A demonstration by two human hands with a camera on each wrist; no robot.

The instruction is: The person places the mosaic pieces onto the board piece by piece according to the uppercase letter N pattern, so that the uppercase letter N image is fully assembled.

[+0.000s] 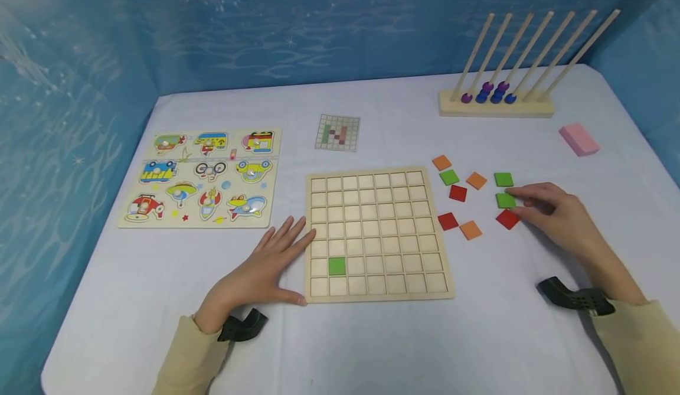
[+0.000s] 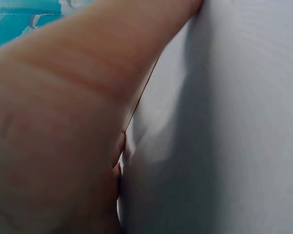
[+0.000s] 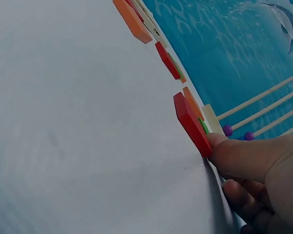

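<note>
A square wooden grid board (image 1: 379,235) lies in the middle of the table, with one green tile (image 1: 337,266) in a cell at its lower left. My left hand (image 1: 261,273) rests at the board's left edge with fingers spread, thumb and fingertips touching the rim. At the right, my right hand (image 1: 555,215) has thumb and index finger at the edges of a green square tile (image 1: 505,201), pinching it. Right by the thumb is a red tile (image 3: 192,124), also seen in the right wrist view. In the left wrist view, the left forearm and hand (image 2: 63,122) cover most of the left side.
Several loose red, orange and green tiles, such as an orange tile (image 1: 470,230), lie right of the board. A pattern card (image 1: 337,133) is behind it. A vehicle puzzle (image 1: 199,176) lies left; a bead rack (image 1: 496,107) and pink block (image 1: 579,139) stand back right.
</note>
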